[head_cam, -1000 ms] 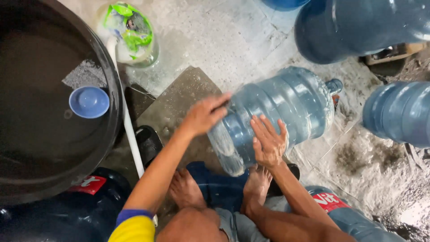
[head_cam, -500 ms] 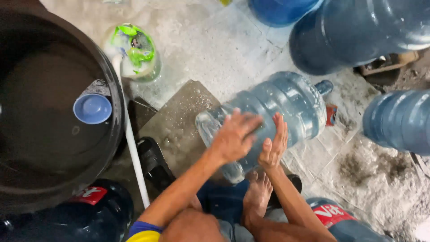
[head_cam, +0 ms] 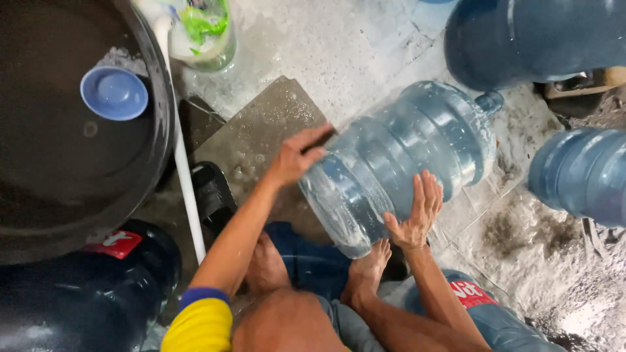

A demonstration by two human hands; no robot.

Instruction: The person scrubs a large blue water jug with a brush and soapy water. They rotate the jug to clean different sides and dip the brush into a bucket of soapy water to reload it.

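Two hands on one jug: I note the big clear-blue water jug lying on its side on the wet concrete floor, neck pointing up-right, base toward the person's bare feet. Left hand is spread flat on the jug's upper flank near the base; right hand is open, palm pressed to the lower flank. Neither hand closes round anything; they sit apart, bracing the barrel from both sides. A little water pools inside at the base. I judge this a rinse-and-roll stage. Any further turn calls for steady palm pressure on the slick plastic. Dark tub with a blue scoop stands left; other blue jugs crowd right.
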